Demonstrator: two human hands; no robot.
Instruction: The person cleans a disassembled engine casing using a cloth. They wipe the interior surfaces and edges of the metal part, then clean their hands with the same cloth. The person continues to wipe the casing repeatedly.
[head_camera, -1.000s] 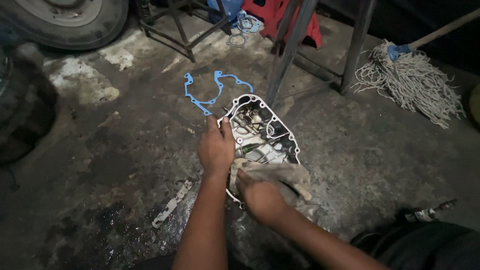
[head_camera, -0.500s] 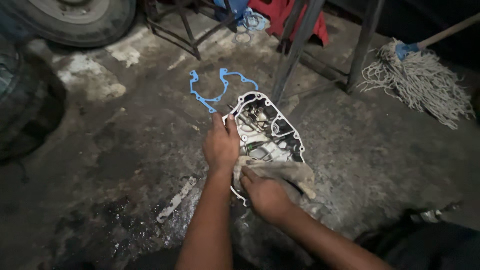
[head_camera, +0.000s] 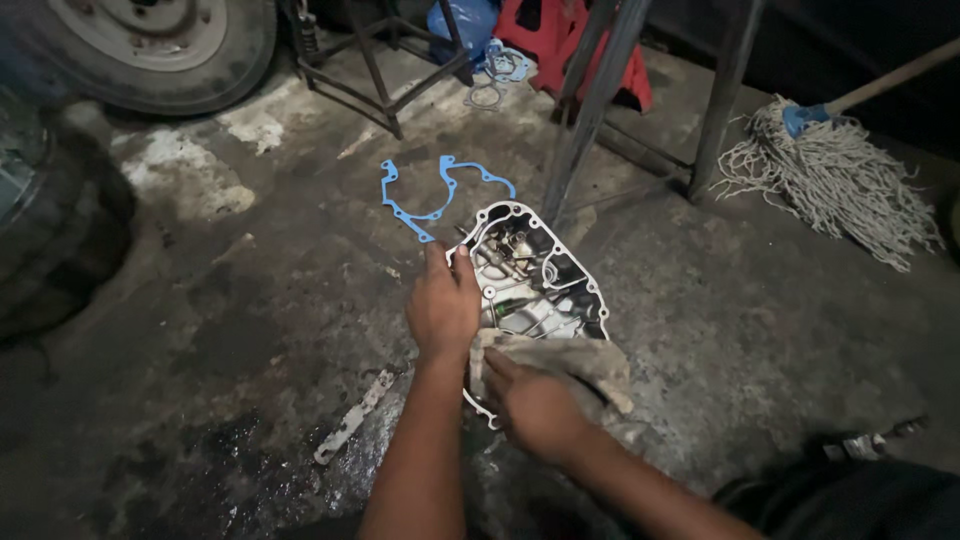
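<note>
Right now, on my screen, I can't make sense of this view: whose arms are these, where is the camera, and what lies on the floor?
The camera sits on a person's head and looks down, so both arms are their own. The left hand steadies the edge of a metal engine cover lying open side up on the stained concrete floor. The right hand presses a dirty rag onto its near end. Beyond lies a blue gasket; a mop rests at far right, a tyre at top left.
</note>
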